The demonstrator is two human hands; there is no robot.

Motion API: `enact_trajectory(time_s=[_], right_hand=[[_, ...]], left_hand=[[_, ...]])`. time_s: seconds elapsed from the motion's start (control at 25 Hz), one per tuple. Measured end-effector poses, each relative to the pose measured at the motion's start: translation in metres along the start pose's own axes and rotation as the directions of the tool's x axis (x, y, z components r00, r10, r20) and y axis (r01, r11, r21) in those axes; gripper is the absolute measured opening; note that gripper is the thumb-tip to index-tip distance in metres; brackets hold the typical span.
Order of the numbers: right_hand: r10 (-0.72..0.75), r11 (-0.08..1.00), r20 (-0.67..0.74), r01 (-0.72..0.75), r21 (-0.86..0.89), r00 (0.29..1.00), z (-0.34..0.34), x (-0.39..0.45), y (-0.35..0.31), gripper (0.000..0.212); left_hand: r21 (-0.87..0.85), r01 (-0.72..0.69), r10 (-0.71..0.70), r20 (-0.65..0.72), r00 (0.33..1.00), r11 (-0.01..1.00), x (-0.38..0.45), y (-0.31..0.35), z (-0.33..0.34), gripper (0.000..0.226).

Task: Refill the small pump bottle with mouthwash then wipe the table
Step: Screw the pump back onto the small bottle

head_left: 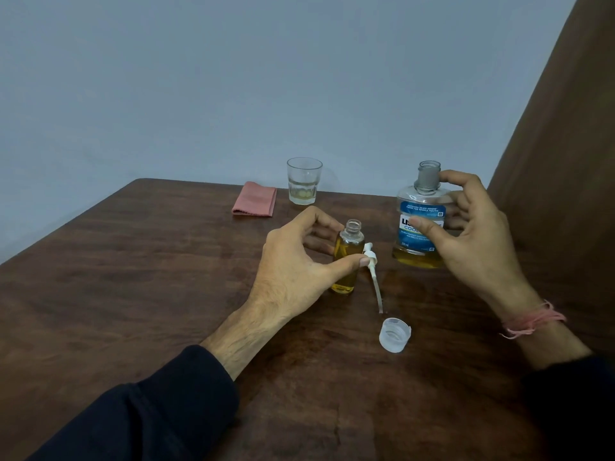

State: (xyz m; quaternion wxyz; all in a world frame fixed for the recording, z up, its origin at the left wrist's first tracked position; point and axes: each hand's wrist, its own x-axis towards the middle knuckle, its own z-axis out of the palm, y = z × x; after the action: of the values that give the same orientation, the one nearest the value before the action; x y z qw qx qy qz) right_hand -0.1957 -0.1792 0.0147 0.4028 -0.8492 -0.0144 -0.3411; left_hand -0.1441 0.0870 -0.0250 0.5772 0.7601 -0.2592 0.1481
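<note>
Mouthwash bottle point(420, 221), uncapped and upright, sits far right on the table point(133, 277); my right hand point(479, 234) curls loosely around it, grip uncertain. Small pump bottle point(347, 257), nearly full, stands centre, pinched steady by my left hand point(296, 261). Pump point(372, 271) and cap point(395, 335) lie beside it, awaiting refitting.

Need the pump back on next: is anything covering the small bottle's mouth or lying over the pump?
Nothing visible. The small bottle has an open mouth, and the pump lies bare on the table beside it, right of the left hand.
</note>
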Motion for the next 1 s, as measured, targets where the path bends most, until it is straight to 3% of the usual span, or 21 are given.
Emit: enact_trajectory(time_s=[0.24, 0.52, 1.0], right_hand=[[0.063, 0.989, 0.034, -0.067, 0.129, 0.997, 0.001, 0.003, 0.012, 0.066], [0.144, 0.904, 0.097, -0.171, 0.393, 0.985, -0.016, 0.012, 0.031, 0.064], [0.183, 0.863, 0.241, -0.273, 0.424, 0.953, -0.021, 0.012, 0.052, 0.072]], left_hand=[[-0.003, 0.02, -0.02, 0.038, 0.999, 1.0, 0.0, -0.002, 0.0, 0.048], [-0.04, 0.06, -0.057, 0.057, 0.997, 0.997, 0.001, -0.003, 0.0, 0.05], [0.023, 0.051, -0.052, 0.044, 0.998, 0.998, 0.0, -0.003, 0.002, 0.051]])
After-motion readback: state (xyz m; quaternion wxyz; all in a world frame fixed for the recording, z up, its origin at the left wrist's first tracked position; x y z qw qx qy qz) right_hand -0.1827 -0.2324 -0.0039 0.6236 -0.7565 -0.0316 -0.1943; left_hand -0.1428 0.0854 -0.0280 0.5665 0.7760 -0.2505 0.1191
